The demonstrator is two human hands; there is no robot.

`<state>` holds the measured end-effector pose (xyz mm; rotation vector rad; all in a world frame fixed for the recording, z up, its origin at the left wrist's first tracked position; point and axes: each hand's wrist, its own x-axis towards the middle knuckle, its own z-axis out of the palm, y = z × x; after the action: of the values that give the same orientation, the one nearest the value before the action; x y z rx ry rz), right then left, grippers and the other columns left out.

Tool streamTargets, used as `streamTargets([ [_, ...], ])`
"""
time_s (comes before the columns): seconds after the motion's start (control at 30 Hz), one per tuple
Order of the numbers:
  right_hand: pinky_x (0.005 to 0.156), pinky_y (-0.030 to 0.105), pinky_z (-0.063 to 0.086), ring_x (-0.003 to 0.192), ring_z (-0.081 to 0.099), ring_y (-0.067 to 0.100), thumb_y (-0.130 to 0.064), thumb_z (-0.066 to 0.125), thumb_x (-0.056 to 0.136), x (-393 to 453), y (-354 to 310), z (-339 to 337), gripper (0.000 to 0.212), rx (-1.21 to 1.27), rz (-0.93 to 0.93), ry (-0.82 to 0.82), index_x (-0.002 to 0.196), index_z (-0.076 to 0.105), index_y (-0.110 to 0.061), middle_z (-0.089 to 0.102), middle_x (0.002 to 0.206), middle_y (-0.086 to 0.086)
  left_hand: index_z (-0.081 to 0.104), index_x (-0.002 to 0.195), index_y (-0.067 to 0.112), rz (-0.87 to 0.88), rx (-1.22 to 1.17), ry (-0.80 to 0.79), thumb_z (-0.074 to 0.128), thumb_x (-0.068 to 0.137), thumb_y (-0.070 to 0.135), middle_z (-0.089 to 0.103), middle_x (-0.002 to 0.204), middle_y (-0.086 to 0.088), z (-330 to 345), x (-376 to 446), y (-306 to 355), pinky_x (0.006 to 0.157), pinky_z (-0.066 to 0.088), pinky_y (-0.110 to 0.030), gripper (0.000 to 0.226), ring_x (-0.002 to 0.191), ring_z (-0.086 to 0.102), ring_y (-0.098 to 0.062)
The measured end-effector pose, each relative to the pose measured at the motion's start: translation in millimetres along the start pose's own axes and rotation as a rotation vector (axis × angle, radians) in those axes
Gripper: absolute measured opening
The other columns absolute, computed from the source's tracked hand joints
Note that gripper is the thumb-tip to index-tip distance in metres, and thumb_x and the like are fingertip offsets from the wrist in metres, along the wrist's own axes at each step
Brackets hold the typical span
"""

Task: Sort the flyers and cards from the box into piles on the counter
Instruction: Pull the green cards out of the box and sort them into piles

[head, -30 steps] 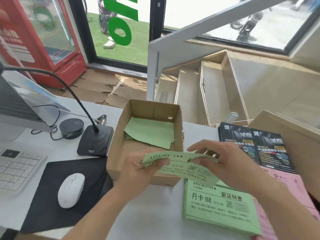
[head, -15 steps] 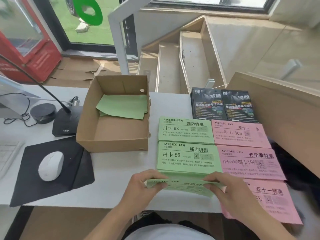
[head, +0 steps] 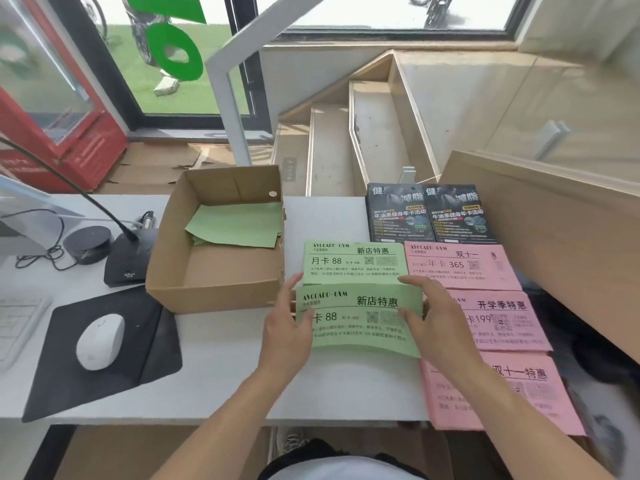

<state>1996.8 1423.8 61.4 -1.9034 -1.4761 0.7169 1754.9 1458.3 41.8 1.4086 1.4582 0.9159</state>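
A white mouse rests on a black mouse pad at the near left, with a black desk microphone base and a round black puck farther back.

White counter; wooden partition at its right. Behind: pale steps with wood edging, white slanted post, dark-framed windows, daylight, green turf outside. Red cooler left, flattened cardboard on floor.
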Motion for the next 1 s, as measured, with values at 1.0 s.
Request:
streamTargets([
  [1.0,0.107,0.03,0.031,0.125,0.04,0.009,-0.056,0.06,0.09,-0.6,7.4,37.0,0.041,-0.537,-0.191,-0.229,0.126,0.056,-0.039,0.047,0.133,-0.017,0.032,0.153,0.033,-0.031,0.376,-0.142,0.082,0.082,0.02,0.018,0.163,0.017,0.7,-6.3,-21.3,0.113,0.018,-0.017,0.088,0.15,0.021,-0.006],
])
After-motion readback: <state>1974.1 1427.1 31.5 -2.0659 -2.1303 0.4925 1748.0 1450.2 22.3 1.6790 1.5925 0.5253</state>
